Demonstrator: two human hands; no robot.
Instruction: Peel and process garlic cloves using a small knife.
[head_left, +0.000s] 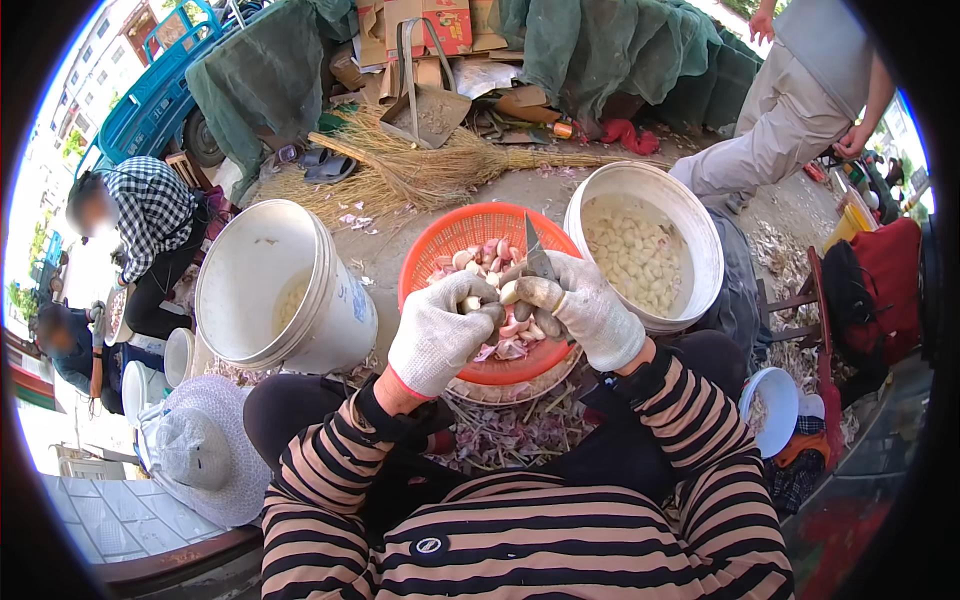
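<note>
Both hands wear white knit gloves with grey fingertips. My left hand (450, 330) pinches a pale garlic clove (470, 304) between thumb and fingers. In my right hand (581, 304) is a pointed metal blade, perhaps scissors or a knife (537, 251), its tip away from me; another garlic clove (509, 292) shows at the fingertips. Under both hands stands an orange plastic colander (429, 232) with pinkish unpeeled garlic cloves (491, 255). It rests on a pale round container partly hidden beneath. The blade's handle is hidden by the glove.
A white bucket (334, 300) tilts at the left. Another white bucket (705, 262) at the right holds peeled cloves in liquid. Brooms (420, 161) and a dustpan (427, 112) lie beyond. A person (795, 97) stands at the upper right; two people sit far left. Garlic skins (517, 442) litter the ground.
</note>
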